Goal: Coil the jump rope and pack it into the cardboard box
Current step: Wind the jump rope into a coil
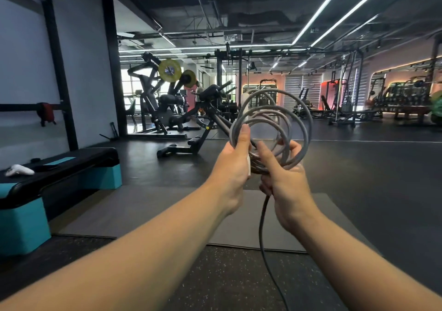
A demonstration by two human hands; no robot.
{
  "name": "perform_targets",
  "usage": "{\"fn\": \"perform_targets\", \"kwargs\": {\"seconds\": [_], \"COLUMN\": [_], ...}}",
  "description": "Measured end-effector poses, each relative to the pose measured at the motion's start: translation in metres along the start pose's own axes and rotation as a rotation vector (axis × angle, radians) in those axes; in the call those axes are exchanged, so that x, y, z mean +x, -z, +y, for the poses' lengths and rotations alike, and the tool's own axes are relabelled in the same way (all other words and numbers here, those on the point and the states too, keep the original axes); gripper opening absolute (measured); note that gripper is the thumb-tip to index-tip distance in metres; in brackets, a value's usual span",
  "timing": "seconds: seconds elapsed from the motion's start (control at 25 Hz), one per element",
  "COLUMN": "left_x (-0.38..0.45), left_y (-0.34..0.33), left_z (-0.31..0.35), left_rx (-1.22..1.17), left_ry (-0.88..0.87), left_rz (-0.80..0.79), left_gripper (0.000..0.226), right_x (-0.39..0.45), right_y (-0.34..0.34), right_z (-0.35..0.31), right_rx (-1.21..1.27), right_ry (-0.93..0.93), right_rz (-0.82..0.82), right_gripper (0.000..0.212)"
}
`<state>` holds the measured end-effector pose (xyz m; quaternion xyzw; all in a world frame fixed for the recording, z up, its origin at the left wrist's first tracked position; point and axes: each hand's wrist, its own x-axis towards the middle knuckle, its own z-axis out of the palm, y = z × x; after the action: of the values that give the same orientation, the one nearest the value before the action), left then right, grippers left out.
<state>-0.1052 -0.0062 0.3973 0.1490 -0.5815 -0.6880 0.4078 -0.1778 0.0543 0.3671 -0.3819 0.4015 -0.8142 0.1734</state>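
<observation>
- The rope [272,119] is held up in grey loops above the mat [148,212], in front of both hands.
- The left hand [233,164] is clenched on the left side of the coil, thumb pressed up along the loops, with a white handle partly hidden in the palm.
- The right hand [284,176] grips the bottom of the coil, fingers curled through the loops.
- 1 loose strand hangs from the right hand down across the mat.
- A step bench [59,174] stands left of the mat.
</observation>
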Motion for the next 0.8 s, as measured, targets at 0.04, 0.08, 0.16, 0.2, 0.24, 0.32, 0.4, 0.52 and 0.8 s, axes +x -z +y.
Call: {"fn": "perform_targets", "kwargs": {"seconds": [0.04,0.08,0.16,0.2,0.24,0.32,0.4,0.52,0.8], "left_x": [-0.001,-0.001,-0.002,-0.001,-0.001,0.001,0.005,0.014,0.031], "left_y": [-0.003,-0.005,-0.005,-0.002,0.002,0.012,0.022,0.036,0.023], "left_z": [-0.005,-0.009,-0.016,-0.019,-0.020,-0.024,-0.021,0.007,0.082], "left_rx": [0.018,0.014,-0.040,-0.045,0.005,0.196,0.380,0.938,1.470], "left_ry": [0.001,0.012,0.024,0.013,-0.005,-0.035,-0.100,-0.472,0.171], "left_rz": [0.061,0.108,0.144,0.131,0.099,0.030,0.089,0.177,-0.702], "left_gripper": [0.045,0.046,0.051,0.050,0.045,0.035,0.063,0.113,0.029], "right_x": [0.002,0.004,0.007,0.009,0.011,0.017,0.021,0.019,0.021], "right_y": [-0.006,-0.009,-0.011,-0.011,-0.009,0.000,0.009,0.017,0.008], "right_z": [0.001,0.003,0.005,0.005,0.006,0.007,0.004,-0.009,-0.030], "right_rx": [0.016,0.017,-0.024,-0.064,-0.119,-0.261,-0.476,-0.862,-1.330], "right_ry": [0.013,0.017,-0.009,-0.026,-0.036,-0.027,0.017,0.108,0.191], "right_rz": [0.087,0.140,0.164,0.177,0.197,0.209,0.125,-0.204,-0.708], "right_gripper": [0.034,0.036,0.029,0.021,0.017,0.019,0.021,0.025,0.010]}}
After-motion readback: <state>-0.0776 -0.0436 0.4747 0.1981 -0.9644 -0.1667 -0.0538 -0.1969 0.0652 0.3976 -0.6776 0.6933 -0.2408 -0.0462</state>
